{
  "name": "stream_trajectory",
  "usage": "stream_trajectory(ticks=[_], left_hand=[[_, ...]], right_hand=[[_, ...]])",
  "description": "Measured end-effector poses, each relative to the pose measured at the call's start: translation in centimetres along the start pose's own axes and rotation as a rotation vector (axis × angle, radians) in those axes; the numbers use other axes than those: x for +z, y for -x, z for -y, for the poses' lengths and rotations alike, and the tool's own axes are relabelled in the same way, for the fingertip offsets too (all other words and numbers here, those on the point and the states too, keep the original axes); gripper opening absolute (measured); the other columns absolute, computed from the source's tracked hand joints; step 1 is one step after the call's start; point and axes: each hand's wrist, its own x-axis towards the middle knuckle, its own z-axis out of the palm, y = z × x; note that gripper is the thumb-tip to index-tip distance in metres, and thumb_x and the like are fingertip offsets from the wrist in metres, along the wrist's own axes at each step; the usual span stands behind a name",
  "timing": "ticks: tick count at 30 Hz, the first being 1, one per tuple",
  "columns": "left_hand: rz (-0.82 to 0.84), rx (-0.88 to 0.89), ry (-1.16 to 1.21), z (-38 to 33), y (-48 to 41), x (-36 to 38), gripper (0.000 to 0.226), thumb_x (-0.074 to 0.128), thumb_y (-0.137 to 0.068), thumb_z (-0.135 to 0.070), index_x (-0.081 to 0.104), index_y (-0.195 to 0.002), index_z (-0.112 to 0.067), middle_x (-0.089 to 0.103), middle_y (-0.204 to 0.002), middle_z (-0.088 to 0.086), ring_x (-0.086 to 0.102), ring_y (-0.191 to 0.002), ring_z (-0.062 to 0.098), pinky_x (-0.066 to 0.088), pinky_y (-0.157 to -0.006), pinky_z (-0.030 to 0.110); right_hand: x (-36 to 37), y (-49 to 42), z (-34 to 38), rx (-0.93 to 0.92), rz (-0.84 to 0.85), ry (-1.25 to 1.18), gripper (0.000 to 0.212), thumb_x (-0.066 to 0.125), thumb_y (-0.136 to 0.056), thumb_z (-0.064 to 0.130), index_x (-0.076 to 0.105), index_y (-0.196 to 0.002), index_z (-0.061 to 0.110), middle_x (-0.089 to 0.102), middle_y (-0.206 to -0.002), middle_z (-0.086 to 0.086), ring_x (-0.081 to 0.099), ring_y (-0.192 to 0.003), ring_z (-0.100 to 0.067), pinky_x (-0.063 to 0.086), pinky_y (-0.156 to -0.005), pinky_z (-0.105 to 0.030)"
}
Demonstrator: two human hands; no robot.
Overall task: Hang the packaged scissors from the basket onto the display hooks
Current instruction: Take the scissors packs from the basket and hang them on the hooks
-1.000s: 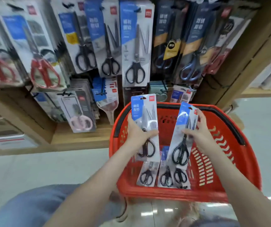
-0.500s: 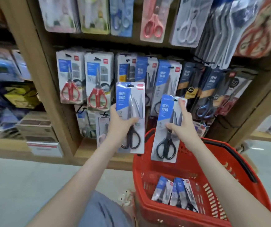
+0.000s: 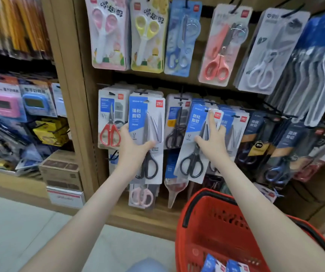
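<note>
1. The left pack of scissors (image 3: 147, 138), black-handled with a blue label, is upright in front of the hanging rows on the middle tier. The left hand (image 3: 132, 149) grips its left edge with the thumb across the front and the other fingers hidden behind.
2. The right pack of scissors (image 3: 194, 146) is just beside it, its top tilted to the right. The right hand (image 3: 213, 143) holds it with the thumb on the front and the forefinger stretched up to the top edge.
3. I cannot tell whether either pack sits on a hook.
4. More packs (image 3: 209, 265) lie in the red basket (image 3: 206, 232), below the right arm.
5. A pack of red-handled scissors (image 3: 109, 122) hangs left of the left hand.
</note>
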Motion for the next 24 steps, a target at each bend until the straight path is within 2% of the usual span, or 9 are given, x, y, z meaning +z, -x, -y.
stream_trajectory(ticks=[1, 2, 5, 8, 11, 14, 19, 21, 24], left_hand=[[0.002, -0.002, -0.010, 0.1, -0.4, 0.2, 0.071, 0.079, -0.078, -0.012, 0.032, -0.129, -0.027, 0.053, -0.127, -0.005, 0.054, -0.119, 0.014, 0.046, -0.100, 0.036], [0.009, -0.003, -0.009, 0.3, -0.6, 0.4, 0.071, 0.079, -0.077, -0.013, 0.032, -0.129, -0.028, 0.052, -0.128, -0.005, 0.054, -0.120, 0.015, 0.046, -0.101, 0.038], [0.034, -0.013, -0.035, 0.9, -1.3, 1.3, 0.085, 0.082, -0.074, -0.022, 0.028, -0.139, -0.030, 0.049, -0.137, -0.002, 0.050, -0.126, 0.020, 0.043, -0.106, 0.049], [0.058, -0.028, -0.027, 1.8, -1.4, 2.2, 0.085, 0.081, -0.075, -0.020, 0.027, -0.140, -0.029, 0.050, -0.135, -0.003, 0.052, -0.123, 0.019, 0.043, -0.105, 0.049], [0.083, -0.044, -0.026, 2.4, -1.4, 2.8, 0.079, 0.081, -0.073, -0.019, 0.032, -0.135, -0.028, 0.055, -0.125, -0.007, 0.058, -0.114, 0.015, 0.048, -0.100, 0.048], [0.082, -0.066, -0.024, 2.7, -1.5, 3.0, 0.078, 0.080, -0.076, -0.015, 0.032, -0.137, -0.024, 0.056, -0.121, -0.007, 0.059, -0.109, 0.013, 0.049, -0.099, 0.047], [0.064, -0.071, -0.034, 2.9, -1.4, 3.1, 0.077, 0.080, -0.077, -0.015, 0.032, -0.137, -0.023, 0.055, -0.121, -0.007, 0.058, -0.111, 0.013, 0.049, -0.099, 0.047], [0.065, -0.070, -0.031, 3.0, -1.3, 3.3, 0.076, 0.080, -0.076, -0.015, 0.033, -0.136, -0.023, 0.056, -0.120, -0.008, 0.059, -0.110, 0.011, 0.049, -0.099, 0.046], [0.082, -0.060, -0.033, 2.8, -1.0, 3.6, 0.074, 0.079, -0.077, -0.013, 0.033, -0.134, -0.023, 0.054, -0.114, -0.016, 0.058, -0.102, 0.001, 0.050, -0.098, 0.040]], right_hand=[[0.2, -0.6, 0.0, 0.011, -0.002, 0.003, 0.089, 0.056, -0.094, 0.014, -0.004, -0.150, 0.049, 0.002, -0.156, -0.015, 0.047, -0.114, -0.030, 0.036, -0.081, -0.026], [0.2, -0.8, 0.0, 0.009, 0.001, 0.005, 0.089, 0.056, -0.094, 0.014, -0.005, -0.150, 0.049, 0.003, -0.155, -0.017, 0.045, -0.114, -0.032, 0.035, -0.082, -0.026], [0.6, -1.3, -0.1, -0.026, -0.006, 0.006, 0.090, 0.055, -0.094, 0.012, -0.007, -0.149, 0.050, 0.013, -0.147, -0.014, 0.049, -0.099, -0.026, 0.037, -0.071, -0.021], [0.5, -1.3, -0.4, -0.026, -0.032, -0.011, 0.088, 0.054, -0.094, 0.009, -0.001, -0.149, 0.051, 0.015, -0.148, -0.013, 0.044, -0.110, -0.029, 0.032, -0.071, -0.015], [0.2, -1.4, -0.5, -0.077, -0.054, -0.023, 0.090, 0.056, -0.090, 0.004, 0.007, -0.149, 0.050, 0.026, -0.137, -0.011, 0.047, -0.085, -0.011, 0.036, -0.059, -0.005], [0.0, -1.6, -0.5, -0.088, -0.041, -0.030, 0.089, 0.057, -0.088, 0.001, 0.011, -0.150, 0.046, 0.025, -0.125, -0.004, 0.040, -0.080, 0.000, 0.034, -0.058, 0.004], [-0.1, -1.7, -0.7, -0.094, -0.056, -0.031, 0.088, 0.058, -0.087, 0.002, 0.014, -0.149, 0.048, 0.023, -0.123, -0.003, 0.042, -0.075, -0.006, 0.036, -0.056, 0.000], [-0.1, -1.8, -0.8, -0.088, -0.051, -0.040, 0.088, 0.058, -0.088, 0.003, 0.013, -0.149, 0.048, 0.020, -0.126, -0.002, 0.044, -0.078, -0.005, 0.037, -0.056, 0.000], [-0.2, -1.7, -1.0, -0.074, -0.047, -0.051, 0.089, 0.058, -0.088, 0.004, 0.011, -0.149, 0.049, 0.020, -0.126, -0.002, 0.044, -0.081, -0.005, 0.038, -0.055, -0.002]])
